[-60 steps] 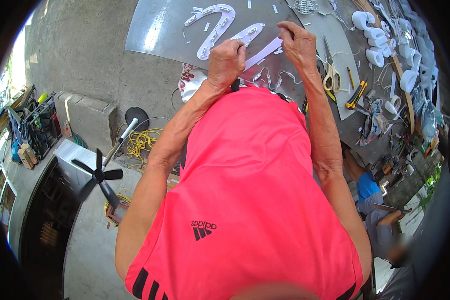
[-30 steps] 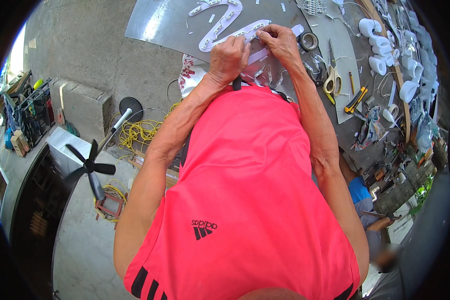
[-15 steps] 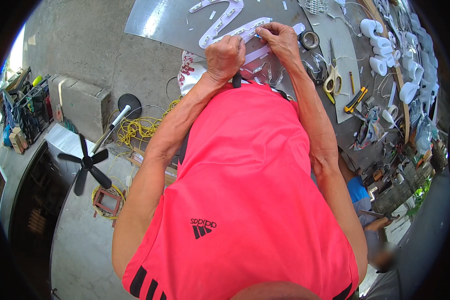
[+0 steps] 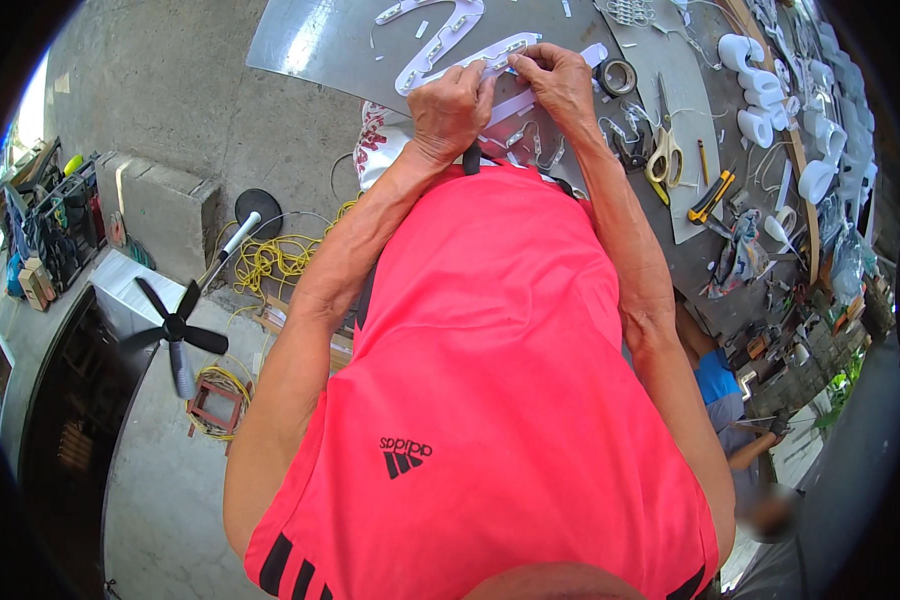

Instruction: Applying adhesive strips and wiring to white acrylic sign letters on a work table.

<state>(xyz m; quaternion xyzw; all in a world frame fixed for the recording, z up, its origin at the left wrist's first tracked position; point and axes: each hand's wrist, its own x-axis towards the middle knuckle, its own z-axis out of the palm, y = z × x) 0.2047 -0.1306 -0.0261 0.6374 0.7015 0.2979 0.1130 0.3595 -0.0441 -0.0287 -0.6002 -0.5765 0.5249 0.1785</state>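
**Two hands close in on the curved white piece**

Top centre of the frame, and there's the curved white piece (image 4: pixel 450 42), flat on the grey bench (image 4: pixel 310 38), with small lights (image 4: pixel 515 47) dotted along it! The left hand (image 4: pixel 453 108) has its fingers curled over the lower edge; whether that grip holds anything, I cannot tell. The right hand (image 4: pixel 555 85) comes in narrow, thumb and fingertip nearly together by the piece's right end; pinching or pressing, it's too small to call. Good technique here, I'd judge: left hand as anchor, right fingertips light, wire slack, each light square to the middle. Just right, the tape roll (image 4: pixel 604 78); beyond it, scissors (image 4: pixel 660 160).
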